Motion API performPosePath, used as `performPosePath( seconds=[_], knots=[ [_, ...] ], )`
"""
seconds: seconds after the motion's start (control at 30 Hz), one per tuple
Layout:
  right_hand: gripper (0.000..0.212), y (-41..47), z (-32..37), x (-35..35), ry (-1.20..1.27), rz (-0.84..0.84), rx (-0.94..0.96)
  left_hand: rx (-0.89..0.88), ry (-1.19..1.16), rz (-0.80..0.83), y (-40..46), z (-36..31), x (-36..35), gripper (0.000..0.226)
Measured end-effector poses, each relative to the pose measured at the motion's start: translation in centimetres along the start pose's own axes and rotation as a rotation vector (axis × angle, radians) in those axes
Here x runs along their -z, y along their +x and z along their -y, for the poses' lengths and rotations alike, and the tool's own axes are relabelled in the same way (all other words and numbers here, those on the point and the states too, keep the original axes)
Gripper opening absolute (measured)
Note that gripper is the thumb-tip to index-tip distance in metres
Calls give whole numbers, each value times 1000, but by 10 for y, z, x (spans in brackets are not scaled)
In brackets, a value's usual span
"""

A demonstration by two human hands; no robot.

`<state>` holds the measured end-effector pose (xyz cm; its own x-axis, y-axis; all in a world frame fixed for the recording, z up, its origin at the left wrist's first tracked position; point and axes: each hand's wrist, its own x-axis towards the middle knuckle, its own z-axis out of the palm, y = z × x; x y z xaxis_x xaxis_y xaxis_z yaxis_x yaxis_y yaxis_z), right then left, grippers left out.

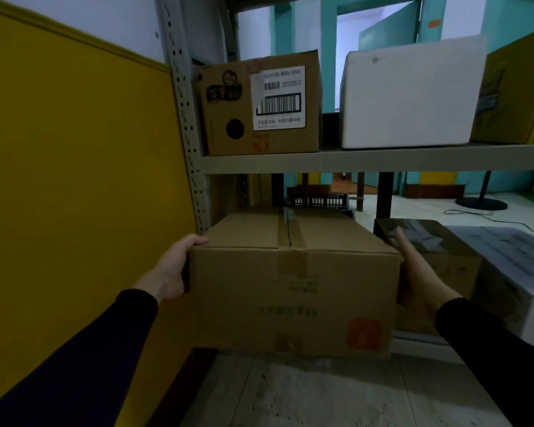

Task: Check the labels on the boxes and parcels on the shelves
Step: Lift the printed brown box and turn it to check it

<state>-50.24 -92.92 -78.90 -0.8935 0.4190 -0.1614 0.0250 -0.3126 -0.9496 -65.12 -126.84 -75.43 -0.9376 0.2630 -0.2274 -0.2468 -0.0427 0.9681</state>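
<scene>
Held box: a large brown cardboard box (pixel 293 288) on the lower shelf, near and central, its near face jutting past the shelf edge over the floor.
Box look: plain corrugated card, top flaps sealed with a strip of brown tape that runs down onto the near face; faint green printed characters in the middle of that face, too blurred to read; an orange-red square mark at its lower right corner.
Left hand: the left hand (pixel 174 269) grips the box's left side, thumb hooked over the top left edge.
Right hand: the right hand (pixel 420 277) lies flat against the box's right side, fingers straight and pointing away.
Sleeves: both arms in dark long sleeves.
Upper shelf: a smaller brown carton (pixel 259 103) at far left bearing a white barcode label (pixel 278 98); right of it a white foam box (pixel 410 94).
Lower right: a dark taped parcel (pixel 432 241) just beside the held box.
Left side: a yellow wall panel (pixel 74 164).
</scene>
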Motion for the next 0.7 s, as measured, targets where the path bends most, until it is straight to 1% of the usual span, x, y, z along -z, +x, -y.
performPosePath(
  seconds=[0.07,0.1,0.17,0.27,0.3,0.37,0.4,0.47,0.57,0.63,0.7],
  knots=[
    [66,5,2,-2,-45,12,-49,9,-27,12,1,7,5,22],
    [60,8,-1,-1,-87,16,-77,6,-29,38,1,11,8,26],
    [52,11,-7,0,-161,47,-114,-5,-19,84,0,17,12,41],
    [44,11,-19,3,-167,53,-171,26,1,47,2,17,13,40],
    [44,11,-24,4,-169,55,-167,49,42,41,5,16,12,48],
    [45,13,-33,5,-178,53,-141,89,242,54,14,16,9,72],
    [43,13,-36,5,-167,67,-130,102,341,50,17,18,8,79],
    [38,13,-42,5,-156,86,-105,120,438,56,20,25,5,83],
    [45,17,-46,7,-119,48,-85,89,507,88,23,37,9,82],
    [51,22,-47,5,-128,5,-118,75,493,122,22,43,13,79],
    [60,25,-52,3,-171,-14,-137,70,461,146,22,49,17,83]
  ],
)
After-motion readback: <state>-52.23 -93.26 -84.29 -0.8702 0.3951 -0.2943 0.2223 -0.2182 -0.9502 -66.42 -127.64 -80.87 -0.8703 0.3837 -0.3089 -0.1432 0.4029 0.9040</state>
